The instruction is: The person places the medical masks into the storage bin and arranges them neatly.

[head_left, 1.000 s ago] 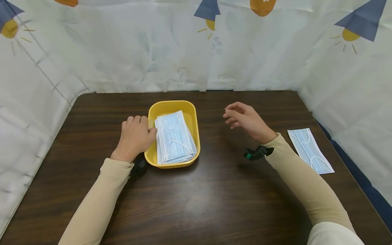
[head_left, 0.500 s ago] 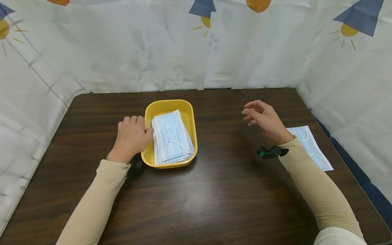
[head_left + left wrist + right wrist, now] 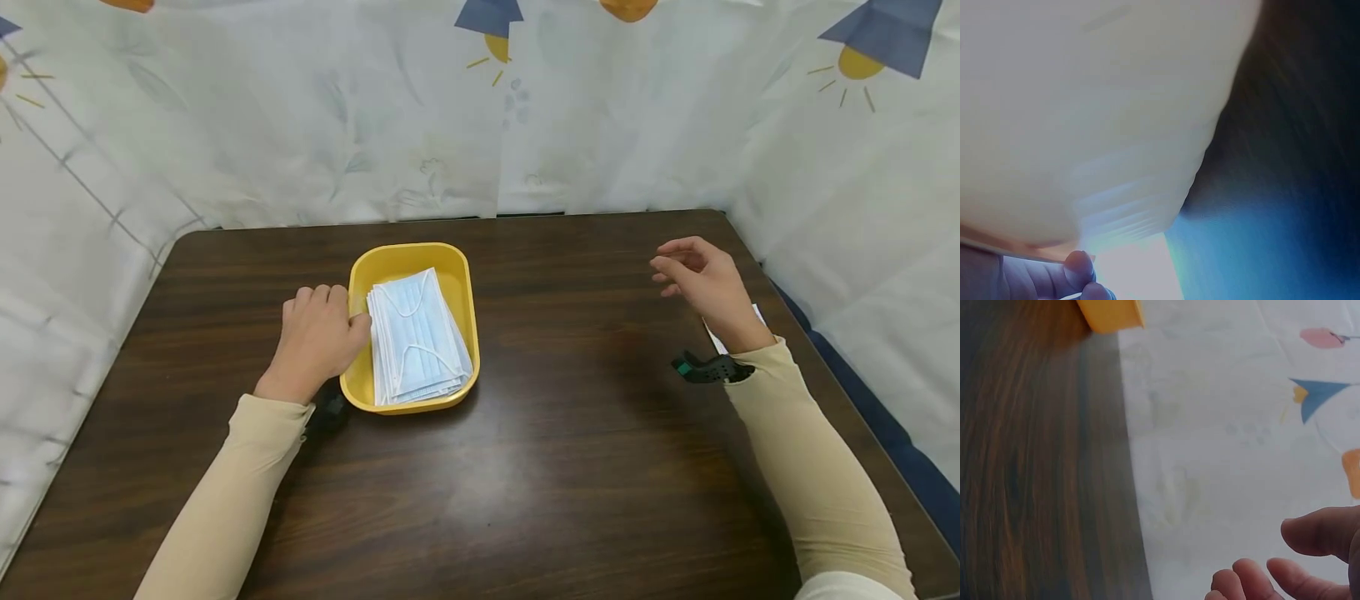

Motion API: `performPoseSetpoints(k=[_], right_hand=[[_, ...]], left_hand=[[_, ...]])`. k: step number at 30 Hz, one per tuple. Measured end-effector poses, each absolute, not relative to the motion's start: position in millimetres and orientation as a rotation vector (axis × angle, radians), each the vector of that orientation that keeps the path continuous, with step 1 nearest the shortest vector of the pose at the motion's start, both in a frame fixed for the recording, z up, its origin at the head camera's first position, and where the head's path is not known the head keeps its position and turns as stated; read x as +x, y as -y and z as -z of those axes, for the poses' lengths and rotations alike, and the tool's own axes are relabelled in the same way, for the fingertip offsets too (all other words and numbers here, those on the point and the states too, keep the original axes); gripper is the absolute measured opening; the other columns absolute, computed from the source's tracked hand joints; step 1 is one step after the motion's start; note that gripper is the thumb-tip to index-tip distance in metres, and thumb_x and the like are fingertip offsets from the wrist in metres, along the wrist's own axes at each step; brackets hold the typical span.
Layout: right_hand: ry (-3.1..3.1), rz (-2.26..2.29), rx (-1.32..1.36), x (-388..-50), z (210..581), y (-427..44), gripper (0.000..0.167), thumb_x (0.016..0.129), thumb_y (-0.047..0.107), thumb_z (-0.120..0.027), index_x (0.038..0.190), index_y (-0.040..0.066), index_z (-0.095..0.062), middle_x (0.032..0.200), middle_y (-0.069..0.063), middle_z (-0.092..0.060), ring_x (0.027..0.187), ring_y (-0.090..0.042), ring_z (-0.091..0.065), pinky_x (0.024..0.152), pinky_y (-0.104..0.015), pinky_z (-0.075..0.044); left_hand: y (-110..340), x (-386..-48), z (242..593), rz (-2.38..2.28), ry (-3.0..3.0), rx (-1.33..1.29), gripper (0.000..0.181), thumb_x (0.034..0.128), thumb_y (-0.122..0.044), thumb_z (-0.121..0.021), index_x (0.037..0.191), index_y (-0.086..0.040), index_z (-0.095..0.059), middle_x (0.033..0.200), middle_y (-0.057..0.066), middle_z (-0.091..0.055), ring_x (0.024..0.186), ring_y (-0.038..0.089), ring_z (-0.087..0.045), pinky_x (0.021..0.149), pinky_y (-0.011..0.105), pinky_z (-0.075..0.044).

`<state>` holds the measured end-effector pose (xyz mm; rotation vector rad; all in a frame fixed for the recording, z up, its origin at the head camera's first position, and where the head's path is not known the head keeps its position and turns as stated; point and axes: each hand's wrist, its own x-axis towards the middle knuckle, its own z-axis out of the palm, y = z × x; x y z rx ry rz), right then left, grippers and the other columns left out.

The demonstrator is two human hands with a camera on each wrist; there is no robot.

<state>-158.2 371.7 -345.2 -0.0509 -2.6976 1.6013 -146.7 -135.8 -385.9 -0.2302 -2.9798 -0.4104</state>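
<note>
In the head view a yellow plastic tray (image 3: 471, 333) holds a stack of pale blue disposable face masks (image 3: 420, 342) with white ear loops. My left hand (image 3: 317, 337) grips the tray's left rim, thumb toward the inside. The left wrist view has the tray's side wall (image 3: 1085, 125) filling most of it, with fingertips (image 3: 1079, 267) at the rim below. Farther right, my right hand (image 3: 708, 283) hovers above the table, fingers loosely bent and holding nothing. A single face mask (image 3: 716, 341) lies behind that wrist, mostly hidden by it.
Everything stands on a dark brown wooden table (image 3: 525, 467). White printed curtains (image 3: 337, 117) hang close along its back and sides. Dark blue fabric (image 3: 862, 400) shows past the right table edge.
My right hand has moved rightward from near the tray, and its wrist now covers most of the single mask. The left hand stays on the tray's rim. The head view has shifted slightly.
</note>
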Motion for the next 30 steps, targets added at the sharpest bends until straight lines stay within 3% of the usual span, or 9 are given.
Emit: performPoseSetpoints(k=[5, 11, 23, 30], right_hand=[[2.633, -1.585, -0.096, -156.2, 345.9, -388.9, 0.034, 0.101, 0.036, -0.064, 0.13, 0.019, -0.058, 0.113, 0.013, -0.065, 0.096, -0.002, -0.067, 0.078, -0.019, -0.056], [2.466, -1.737, -0.151, -157.7, 349.8, -411.8, 0.03, 0.097, 0.028, -0.07, 0.123, 0.016, -0.061, 0.107, 0.014, -0.067, 0.092, -0.004, -0.068, 0.075, -0.018, -0.055], [2.03, -2.113, -0.148, -155.7, 353.6, -441.5, 0.016, 0.093, 0.009, -0.073, 0.108, 0.009, -0.07, 0.098, 0.005, -0.074, 0.082, -0.009, -0.072, 0.073, -0.019, -0.056], [1.922, -2.196, -0.173, -155.1, 357.1, -451.0, 0.016, 0.091, 0.005, -0.074, 0.107, 0.007, -0.071, 0.095, 0.002, -0.076, 0.079, -0.011, -0.073, 0.071, -0.019, -0.057]], left_hand=[[136.4, -147.6, 387.0, 0.404, 2.979, -0.231, 0.033, 0.097, -0.025, -0.04, 0.091, 0.005, -0.053, 0.083, 0.02, -0.05, 0.085, 0.038, -0.04, 0.078, 0.05, -0.033], [135.6, -147.5, 386.4, 0.41, 2.979, -0.234, 0.032, 0.0969, -0.025, -0.04, 0.089, 0.004, -0.052, 0.083, 0.019, -0.049, 0.085, 0.038, -0.04, 0.077, 0.05, -0.033], [133.4, -147.9, 384.6, 0.4, 2.974, -0.235, 0.03, 0.0962, -0.024, -0.039, 0.087, 0.003, -0.051, 0.081, 0.018, -0.048, 0.083, 0.037, -0.04, 0.075, 0.046, -0.03], [134.4, -148.0, 384.7, 0.399, 2.986, -0.223, 0.029, 0.0962, -0.023, -0.039, 0.086, 0.002, -0.05, 0.08, 0.018, -0.047, 0.082, 0.036, -0.039, 0.074, 0.046, -0.03]])
